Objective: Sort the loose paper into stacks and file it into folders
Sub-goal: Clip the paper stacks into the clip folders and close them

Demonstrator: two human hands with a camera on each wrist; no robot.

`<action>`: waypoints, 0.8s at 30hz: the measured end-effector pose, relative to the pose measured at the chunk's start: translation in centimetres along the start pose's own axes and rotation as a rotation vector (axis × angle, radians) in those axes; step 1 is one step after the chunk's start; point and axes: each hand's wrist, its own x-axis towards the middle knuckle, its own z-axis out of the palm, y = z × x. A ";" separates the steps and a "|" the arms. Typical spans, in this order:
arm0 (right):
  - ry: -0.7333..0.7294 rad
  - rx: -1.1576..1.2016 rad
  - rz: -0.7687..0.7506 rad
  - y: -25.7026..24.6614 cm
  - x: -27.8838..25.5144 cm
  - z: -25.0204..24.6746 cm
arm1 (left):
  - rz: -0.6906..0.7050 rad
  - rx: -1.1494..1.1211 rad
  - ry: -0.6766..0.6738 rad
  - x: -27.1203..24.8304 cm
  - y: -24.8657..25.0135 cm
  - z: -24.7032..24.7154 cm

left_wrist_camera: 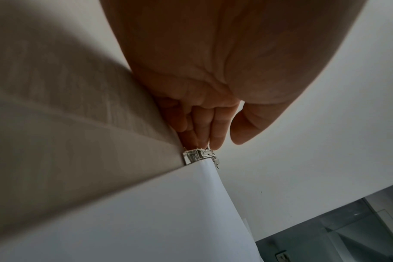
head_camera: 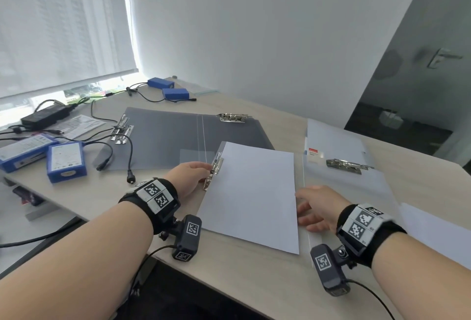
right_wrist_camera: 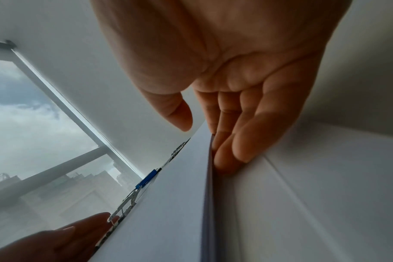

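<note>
Two hands flank the paper stack [head_camera: 251,196]: left hand [head_camera: 187,179] pinches the metal clip [head_camera: 214,172] at nine o'clock; right hand [head_camera: 316,208], fingers straight, touches its three o'clock edge.

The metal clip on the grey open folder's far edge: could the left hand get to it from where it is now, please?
Probably yes. The left hand is at the near folder's clip, and only bare grey folder lies between it and the far clip. It would first have to leave the near clip.
</note>
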 end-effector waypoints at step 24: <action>0.015 0.051 -0.002 0.2 0.2 0.0 | 0.030 0.043 0.016 0.2 0.0 0.2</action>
